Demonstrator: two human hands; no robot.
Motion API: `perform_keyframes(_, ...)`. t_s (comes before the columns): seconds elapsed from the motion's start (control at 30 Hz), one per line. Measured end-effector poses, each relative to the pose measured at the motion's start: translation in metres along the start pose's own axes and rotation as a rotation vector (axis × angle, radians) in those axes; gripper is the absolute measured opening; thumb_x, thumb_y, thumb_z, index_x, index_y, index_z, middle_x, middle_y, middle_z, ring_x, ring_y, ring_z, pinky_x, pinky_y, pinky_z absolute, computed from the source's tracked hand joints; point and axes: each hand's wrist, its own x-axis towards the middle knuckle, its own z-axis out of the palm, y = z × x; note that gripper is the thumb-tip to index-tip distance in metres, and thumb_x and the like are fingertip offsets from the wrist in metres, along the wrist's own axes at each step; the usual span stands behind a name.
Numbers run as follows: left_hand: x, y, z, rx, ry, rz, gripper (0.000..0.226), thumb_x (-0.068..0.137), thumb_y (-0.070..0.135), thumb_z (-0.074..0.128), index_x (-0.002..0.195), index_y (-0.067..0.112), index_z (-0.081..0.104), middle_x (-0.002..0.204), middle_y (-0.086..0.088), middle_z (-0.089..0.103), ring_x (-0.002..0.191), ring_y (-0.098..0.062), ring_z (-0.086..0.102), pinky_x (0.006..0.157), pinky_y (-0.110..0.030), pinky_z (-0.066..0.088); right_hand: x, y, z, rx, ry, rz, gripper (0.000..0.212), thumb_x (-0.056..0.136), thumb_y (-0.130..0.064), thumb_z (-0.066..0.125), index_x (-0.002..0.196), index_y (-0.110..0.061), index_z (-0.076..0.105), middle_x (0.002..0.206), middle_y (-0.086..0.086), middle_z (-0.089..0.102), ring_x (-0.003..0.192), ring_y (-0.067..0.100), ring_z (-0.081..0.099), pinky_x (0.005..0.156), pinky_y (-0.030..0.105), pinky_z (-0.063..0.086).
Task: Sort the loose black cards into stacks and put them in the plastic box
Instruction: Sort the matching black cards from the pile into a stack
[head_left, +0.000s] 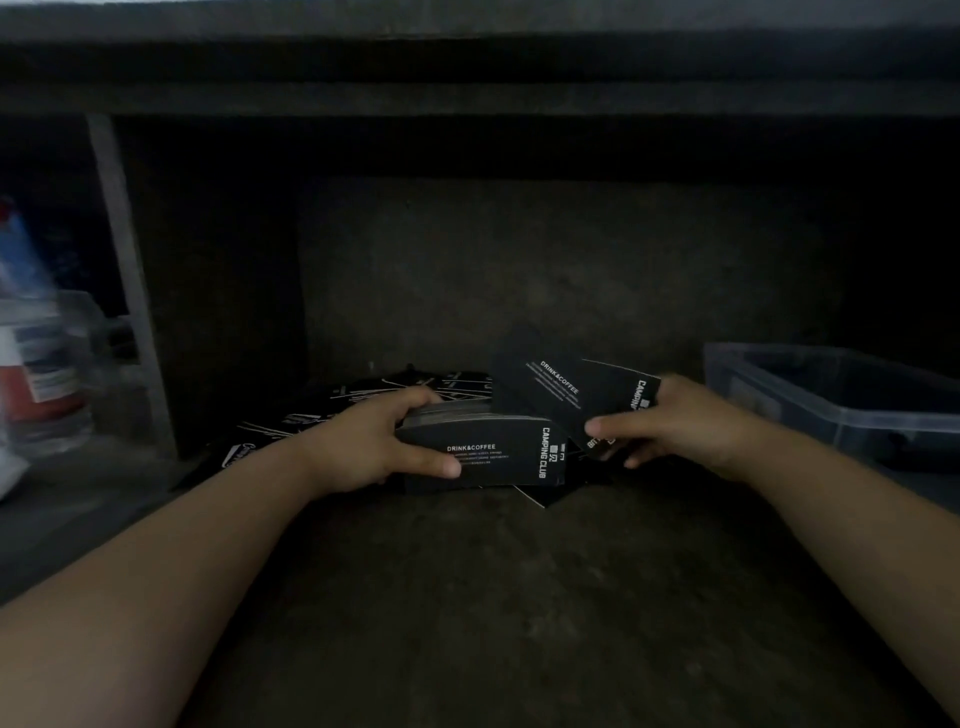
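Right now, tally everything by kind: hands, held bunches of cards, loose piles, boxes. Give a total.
Hands: 2, left hand and right hand
Held bunches of cards: 2, the stack and the smaller bunch
Loose piles: 1, the loose pile
Boxes: 1, the plastic box
Total: 6

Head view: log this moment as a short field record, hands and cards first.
left hand: grips a thick stack of black cards, thumb on its front
right hand: holds a few fanned cards just right of the stack
loose cards: spread on the dark surface behind the left hand
plastic box: translucent, far right, apart from both hands; contents unclear
lighting: dim
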Motion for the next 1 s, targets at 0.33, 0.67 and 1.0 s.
perform_keyframes(0.33, -0.002, 0.001, -0.003, -0.015, -0.046, -0.023, 0.060, 0.060, 0.045, 0.086, 0.113, 0.045, 0.056, 0.103, 0.018, 0.069, 0.091, -0.007, 0.068, 0.064, -0.028, 0.052, -0.005, -0.011, 0.001, -0.274, -0.126, 0.100, 0.022, 0.082, -0.020, 0.078, 0.098, -0.009, 0.068, 0.065, 0.003, 0.068, 0.052, 0.012, 0.060, 0.047, 0.022, 0.050)
perform_keyframes(0.67, -0.006, 0.007, 0.001, -0.006, -0.038, -0.034, 0.055, 0.068, 0.034, 0.085, 0.114, 0.039, 0.055, 0.105, 0.013, 0.068, 0.084, 0.002, 0.067, 0.057, -0.019, 0.050, 0.000, -0.010, 0.005, -0.601, -0.015, 0.111, 0.045, 0.067, -0.055, 0.083, 0.096, -0.027, 0.062, 0.089, -0.005, 0.068, 0.078, 0.010, 0.063, 0.067, 0.027, 0.047)
perform_keyframes(1.0, 0.000, -0.002, -0.002, 0.000, -0.033, -0.030, 0.049, 0.071, 0.034, 0.086, 0.108, 0.049, 0.056, 0.100, 0.020, 0.068, 0.089, -0.004, 0.067, 0.063, -0.026, 0.053, 0.016, -0.001, -0.001, -0.040, 0.291, -0.002, 0.033, 0.086, -0.016, 0.074, 0.110, -0.020, 0.052, 0.098, 0.014, 0.067, 0.070, 0.026, 0.067, 0.059, 0.038, 0.057)
